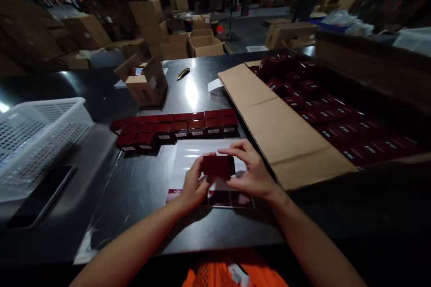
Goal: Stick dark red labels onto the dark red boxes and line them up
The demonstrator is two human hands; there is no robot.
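A small dark red box [218,166] is held up in front of me over a white printed sheet [188,154]. My left hand [195,184] is closed on its left end, fingers behind and thumb low at the front. Around the right end curve the fingers and thumb of my right hand [251,171], index finger along the top and thumb near the lower corner. Just beyond the sheet, several matching dark red boxes [180,126] stand in two rows, white labels on their near sides.
To the right, a large open carton [353,54] holds many dark red boxes, its flap [269,121] slanting over the table. On the left are a white basket [43,130] and a phone [42,197]. A small carton [146,85] and a utility knife [183,73] lie farther back.
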